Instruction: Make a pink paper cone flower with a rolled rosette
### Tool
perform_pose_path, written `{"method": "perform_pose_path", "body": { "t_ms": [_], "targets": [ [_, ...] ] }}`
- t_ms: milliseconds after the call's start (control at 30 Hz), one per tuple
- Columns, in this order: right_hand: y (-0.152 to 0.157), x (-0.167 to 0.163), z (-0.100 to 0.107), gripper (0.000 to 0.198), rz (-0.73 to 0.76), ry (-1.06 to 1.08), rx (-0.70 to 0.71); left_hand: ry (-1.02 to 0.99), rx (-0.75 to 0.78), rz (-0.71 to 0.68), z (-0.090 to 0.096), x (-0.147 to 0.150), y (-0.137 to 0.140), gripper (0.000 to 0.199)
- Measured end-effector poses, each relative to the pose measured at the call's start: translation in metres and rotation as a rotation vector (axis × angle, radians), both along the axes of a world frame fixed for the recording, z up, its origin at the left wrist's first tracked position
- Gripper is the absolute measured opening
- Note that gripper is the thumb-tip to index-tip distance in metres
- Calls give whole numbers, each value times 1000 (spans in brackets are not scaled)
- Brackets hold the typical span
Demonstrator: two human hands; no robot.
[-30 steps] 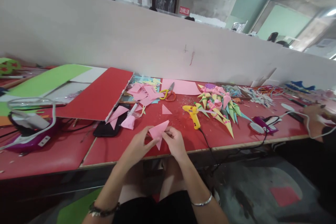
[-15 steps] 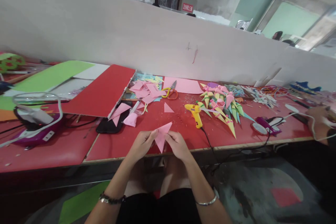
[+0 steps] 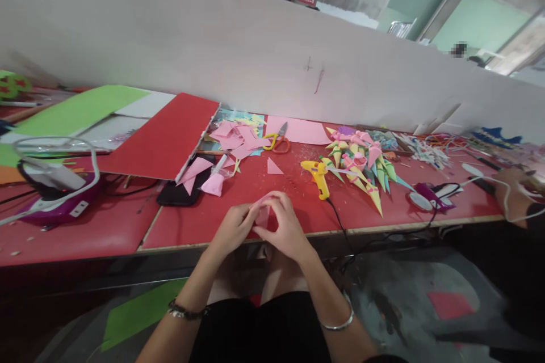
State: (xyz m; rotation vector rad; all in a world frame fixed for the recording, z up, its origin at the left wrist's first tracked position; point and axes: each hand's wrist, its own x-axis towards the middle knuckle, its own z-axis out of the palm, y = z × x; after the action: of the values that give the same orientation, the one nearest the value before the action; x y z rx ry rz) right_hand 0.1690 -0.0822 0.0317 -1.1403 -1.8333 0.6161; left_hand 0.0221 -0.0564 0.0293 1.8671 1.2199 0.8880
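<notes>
Between my hands, above the table's front edge, is a pink foam sheet piece, curled over and mostly covered by fingers. My left hand pinches its left side. My right hand has its fingers bent round the top and right side, thumb below. Just beyond lies a pink triangle on the red table. To the right a yellow glue gun rests on its side. Past it sits a heap of small cones in yellow, green and pink.
Scissors with yellow and orange handles lie by pink scraps. A black phone sits under pink pieces. Red sheet and purple power strip are left. Another person's hand is far right. A pale partition stands behind.
The pink piece, flat and pointed before, is now curled between my hands. My right hand's fingers have moved up and over its top. The view has shifted slightly.
</notes>
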Motion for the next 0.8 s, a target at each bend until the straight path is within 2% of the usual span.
{"method": "perform_pose_path", "body": {
  "t_ms": [200,433,600,800],
  "targets": [
    [2,-5,-3,14,91,155,-94,7,44,-65,3,-7,-3,31],
    [1,-4,-6,17,211,328,-193,-190,53,-183,-3,-8,0,28],
    [1,-1,-8,22,303,449,-289,-214,42,-222,-4,-10,1,32],
    [0,4,-4,14,313,343,-239,-230,34,-261,-6,-14,1,32]
  ]
}}
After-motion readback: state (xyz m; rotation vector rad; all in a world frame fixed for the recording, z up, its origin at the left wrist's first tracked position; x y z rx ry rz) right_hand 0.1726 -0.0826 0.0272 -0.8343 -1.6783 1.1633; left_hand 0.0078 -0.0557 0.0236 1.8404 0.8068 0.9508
